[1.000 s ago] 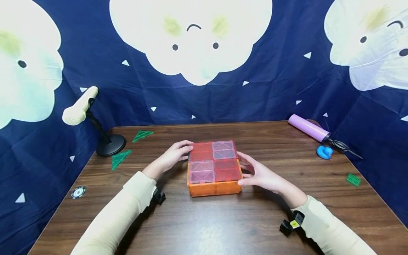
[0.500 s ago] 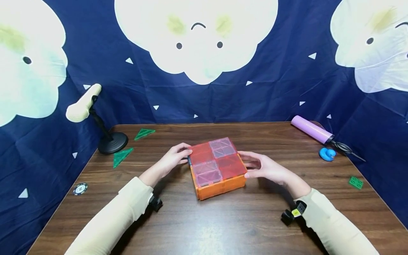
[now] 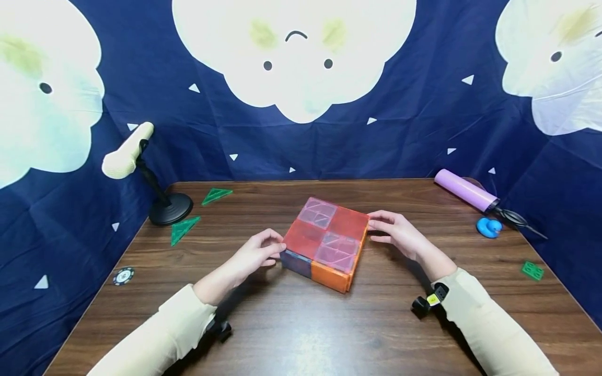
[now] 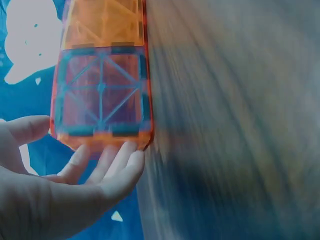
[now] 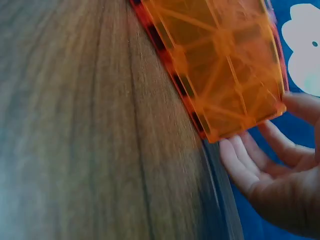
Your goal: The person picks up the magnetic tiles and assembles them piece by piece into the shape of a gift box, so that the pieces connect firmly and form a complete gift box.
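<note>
A flat square box built of see-through magnetic tiles (image 3: 324,237) sits on the wooden table. Its top is checked red and pink-purple. Orange and blue tiles form its visible sides. At the box's left corner, my left hand (image 3: 254,256) holds the edge with the thumb by the top rim and fingers on the side. My right hand (image 3: 400,235) grips the far right corner the same way. In the left wrist view, curved fingers (image 4: 112,167) meet the box end below a blue-framed tile (image 4: 102,92). The right wrist view shows fingertips at an orange side (image 5: 220,65).
Two green triangle tiles (image 3: 217,195) lie to the left, near a black stand (image 3: 171,209) bearing a cream cloth-covered item. A poker chip (image 3: 124,275) lies at the left edge. A purple pump (image 3: 465,189), a blue rubber duck (image 3: 489,227) and a green toy brick (image 3: 532,270) are rightward.
The box has turned counterclockwise as seen from above, bringing its blue side to the front left. My left hand has come nearer to me, and my right hand has moved farther away.
</note>
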Tool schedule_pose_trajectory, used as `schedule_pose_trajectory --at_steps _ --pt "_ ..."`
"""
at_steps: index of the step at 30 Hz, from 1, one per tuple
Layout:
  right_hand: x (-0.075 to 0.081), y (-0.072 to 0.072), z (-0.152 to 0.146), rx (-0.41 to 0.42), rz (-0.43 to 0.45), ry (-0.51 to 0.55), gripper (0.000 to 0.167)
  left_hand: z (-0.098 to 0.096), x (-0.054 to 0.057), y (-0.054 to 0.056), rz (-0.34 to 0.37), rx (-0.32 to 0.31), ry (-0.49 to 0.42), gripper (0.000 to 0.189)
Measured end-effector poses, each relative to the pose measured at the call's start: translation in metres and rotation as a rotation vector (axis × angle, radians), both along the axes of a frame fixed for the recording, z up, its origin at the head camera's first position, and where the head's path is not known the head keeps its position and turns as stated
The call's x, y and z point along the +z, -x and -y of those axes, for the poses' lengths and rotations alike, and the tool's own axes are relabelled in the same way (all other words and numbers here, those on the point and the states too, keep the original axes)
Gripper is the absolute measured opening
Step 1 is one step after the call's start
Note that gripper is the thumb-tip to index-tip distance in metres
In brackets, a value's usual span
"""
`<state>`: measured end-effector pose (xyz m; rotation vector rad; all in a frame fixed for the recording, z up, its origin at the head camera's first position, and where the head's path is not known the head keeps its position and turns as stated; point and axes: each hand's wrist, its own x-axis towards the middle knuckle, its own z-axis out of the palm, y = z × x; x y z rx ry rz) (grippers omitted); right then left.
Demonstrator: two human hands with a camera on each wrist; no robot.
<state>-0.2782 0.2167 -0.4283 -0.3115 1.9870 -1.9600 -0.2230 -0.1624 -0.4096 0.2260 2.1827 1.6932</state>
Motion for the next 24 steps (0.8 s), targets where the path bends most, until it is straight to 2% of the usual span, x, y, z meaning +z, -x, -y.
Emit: schedule_pose_trajectory --at_steps 5,7,9,12,16,20,24 --pt "0.002 0.007 0.006 -0.066 -0.002 -0.007 0.039 -0.005 0.004 -0.01 0.021 -0.084 0.029 0.024" --pt "0.002 0.006 0.008 -0.089 -0.005 -0.011 0.039 -0.008 0.005 -0.01 0.012 -0.073 0.042 0.023" --pt "0.002 0.001 0.01 -0.11 -0.009 -0.022 0.041 -0.011 0.005 -0.009 0.003 -0.034 0.029 0.025" --pt "0.003 -0.012 0.013 -0.117 -0.01 -0.04 0.046 -0.014 0.003 -0.005 0.004 0.047 -0.031 0.033" --pt "0.005 -0.041 0.018 -0.082 0.0 -0.054 0.054 -0.017 -0.001 -0.001 0.029 0.114 -0.122 0.045" --pt "0.006 -0.072 0.022 -0.014 -0.01 -0.049 0.064 -0.021 -0.004 0.0 0.081 0.123 -0.181 0.052" --pt "0.004 -0.09 0.024 0.057 -0.09 -0.097 0.08 -0.024 -0.007 -0.001 0.144 0.075 -0.218 0.058"
